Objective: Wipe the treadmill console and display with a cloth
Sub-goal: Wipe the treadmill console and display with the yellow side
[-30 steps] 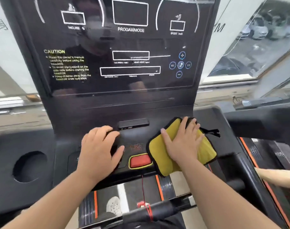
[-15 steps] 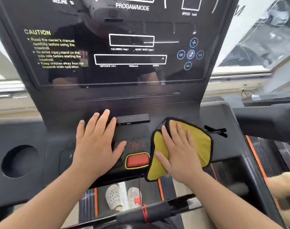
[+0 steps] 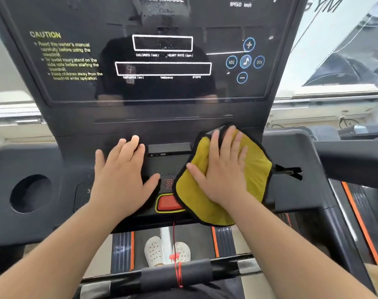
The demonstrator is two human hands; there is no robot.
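My right hand (image 3: 224, 173) lies flat, fingers spread, pressing a yellow cloth with black edging (image 3: 258, 169) onto the black treadmill console (image 3: 71, 160), right of centre. The cloth overlaps the right end of the red stop button (image 3: 166, 202). On the console's left half, beside the button, rests my left hand (image 3: 121, 180), flat and holding nothing. The glossy dark display (image 3: 162, 89) rises above both hands, with white outlined boxes, yellow caution text and blue round buttons.
A small black module (image 3: 169, 147) sits between my hands' fingertips. A round cup-holder hole (image 3: 30, 193) is at the console's left and a key slot (image 3: 289, 171) at its right. A red safety cord (image 3: 177, 268) hangs to the handlebar (image 3: 227, 269). White shoes (image 3: 155, 251) stand on the belt.
My right hand slid the cloth a little left and up the console, onto the red button's edge. My left hand's fingers flattened. The view moved closer to the console.
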